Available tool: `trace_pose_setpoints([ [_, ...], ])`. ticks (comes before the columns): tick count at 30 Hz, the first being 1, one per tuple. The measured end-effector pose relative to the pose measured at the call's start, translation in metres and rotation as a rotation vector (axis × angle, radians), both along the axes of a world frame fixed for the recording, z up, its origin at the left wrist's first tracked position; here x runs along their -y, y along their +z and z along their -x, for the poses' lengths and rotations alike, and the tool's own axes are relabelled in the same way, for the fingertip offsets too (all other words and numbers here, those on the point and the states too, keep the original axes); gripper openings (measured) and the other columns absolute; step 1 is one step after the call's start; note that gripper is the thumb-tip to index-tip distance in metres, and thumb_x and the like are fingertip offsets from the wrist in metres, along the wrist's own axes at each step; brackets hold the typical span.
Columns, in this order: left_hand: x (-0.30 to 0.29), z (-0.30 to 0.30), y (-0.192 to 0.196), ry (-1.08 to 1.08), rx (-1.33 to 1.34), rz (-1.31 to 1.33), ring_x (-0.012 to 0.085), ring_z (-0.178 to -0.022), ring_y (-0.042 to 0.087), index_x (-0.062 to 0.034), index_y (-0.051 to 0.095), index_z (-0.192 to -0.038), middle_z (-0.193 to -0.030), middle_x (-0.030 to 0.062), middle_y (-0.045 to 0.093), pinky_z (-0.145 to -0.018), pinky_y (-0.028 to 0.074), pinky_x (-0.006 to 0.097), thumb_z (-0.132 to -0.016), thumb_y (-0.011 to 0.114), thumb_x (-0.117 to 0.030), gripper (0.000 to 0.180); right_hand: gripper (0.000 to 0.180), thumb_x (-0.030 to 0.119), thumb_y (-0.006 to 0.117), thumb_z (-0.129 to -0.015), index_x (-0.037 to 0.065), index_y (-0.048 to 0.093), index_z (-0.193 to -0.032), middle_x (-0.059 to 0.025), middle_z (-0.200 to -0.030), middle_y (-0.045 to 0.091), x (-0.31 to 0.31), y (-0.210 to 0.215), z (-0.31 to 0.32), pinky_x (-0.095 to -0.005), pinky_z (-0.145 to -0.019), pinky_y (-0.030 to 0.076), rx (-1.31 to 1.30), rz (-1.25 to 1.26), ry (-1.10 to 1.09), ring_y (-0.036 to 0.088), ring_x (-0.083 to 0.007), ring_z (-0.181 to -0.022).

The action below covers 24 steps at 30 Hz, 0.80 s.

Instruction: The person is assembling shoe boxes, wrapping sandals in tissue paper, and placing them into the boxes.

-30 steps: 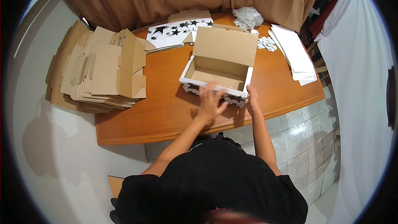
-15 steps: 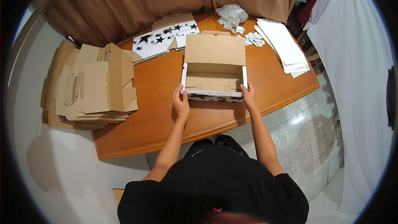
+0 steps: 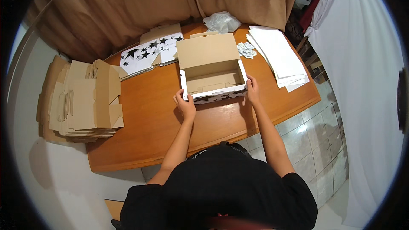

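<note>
An open cardboard box (image 3: 211, 81), brown inside and white with black stars outside, stands on the wooden table (image 3: 149, 119) with its lid flap tilted up at the back. My left hand (image 3: 185, 104) grips the box's front left corner. My right hand (image 3: 252, 90) holds its front right corner. The box looks empty inside.
A stack of flat unfolded cardboard boxes (image 3: 83, 100) lies at the table's left end. Flat star-printed blanks (image 3: 149, 51) lie behind the box. A stack of white sheets (image 3: 279, 57), small paper pieces (image 3: 246, 50) and a crumpled plastic bag (image 3: 220, 21) sit at the back right. A brown curtain (image 3: 170, 0) hangs behind.
The box was turned square to me. My hands moved from its front wall out to its two front corners.
</note>
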<state>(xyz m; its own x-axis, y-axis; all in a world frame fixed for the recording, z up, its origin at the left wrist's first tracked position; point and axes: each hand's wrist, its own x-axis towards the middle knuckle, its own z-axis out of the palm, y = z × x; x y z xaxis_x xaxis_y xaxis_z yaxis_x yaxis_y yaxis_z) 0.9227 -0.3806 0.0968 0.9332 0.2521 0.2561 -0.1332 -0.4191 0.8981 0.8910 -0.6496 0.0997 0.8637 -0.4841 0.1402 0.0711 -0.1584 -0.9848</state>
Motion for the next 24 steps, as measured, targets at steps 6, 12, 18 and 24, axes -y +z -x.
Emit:
trace_pose_setpoints([
  [6, 0.054, -0.001, 0.031, 0.186, 0.189, -0.490, 0.0327, -0.114, 0.036, -0.0076, 0.049, -0.109, -0.116, 0.0142, 0.043, -0.095, 0.025, 0.046, -0.078, 0.053, -0.007, 0.032, 0.032, 0.020, 0.059, -0.081, 0.001, 0.055, -0.106, -0.0177, -0.102, 0.055, 0.087, -0.029, -0.006, -0.0370, -0.083, 0.041, -0.032, 0.398, -0.197, 0.052, -0.0289, -0.096],
  [12, 0.132, 0.012, 0.056, -0.452, 0.281, -0.605, 0.0305, -0.129, 0.023, -0.0138, 0.053, -0.108, -0.131, 0.0107, 0.039, -0.100, 0.009, 0.055, -0.075, 0.060, -0.020, 0.034, 0.039, 0.009, 0.061, -0.073, 0.008, 0.052, -0.111, -0.0116, -0.112, 0.050, 0.153, -0.008, 0.003, -0.0420, -0.092, 0.034, -0.412, 0.752, -0.470, 0.042, -0.0327, -0.107],
  [18, 0.175, 0.010, 0.044, -0.597, 0.133, -0.605, 0.0270, -0.119, 0.039, -0.0123, 0.053, -0.113, -0.126, 0.0118, 0.041, -0.098, 0.015, 0.059, -0.076, 0.061, -0.021, 0.039, 0.047, 0.001, 0.062, -0.063, 0.013, 0.054, -0.108, -0.0065, -0.114, 0.050, 0.206, -0.030, -0.001, -0.0462, -0.090, 0.035, -0.322, 1.008, -0.428, 0.043, -0.0312, -0.108],
  [24, 0.172, 0.009, 0.037, -0.600, 0.165, -0.681, 0.0275, -0.109, 0.046, -0.0082, 0.054, -0.111, -0.118, 0.0126, 0.049, -0.096, 0.025, 0.049, -0.074, 0.062, -0.021, 0.040, 0.017, 0.009, 0.066, -0.066, 0.011, 0.064, -0.083, -0.0028, -0.097, 0.059, 0.221, -0.030, -0.007, -0.0477, -0.091, 0.032, -0.254, 1.210, -0.350, 0.049, -0.0235, -0.101],
])
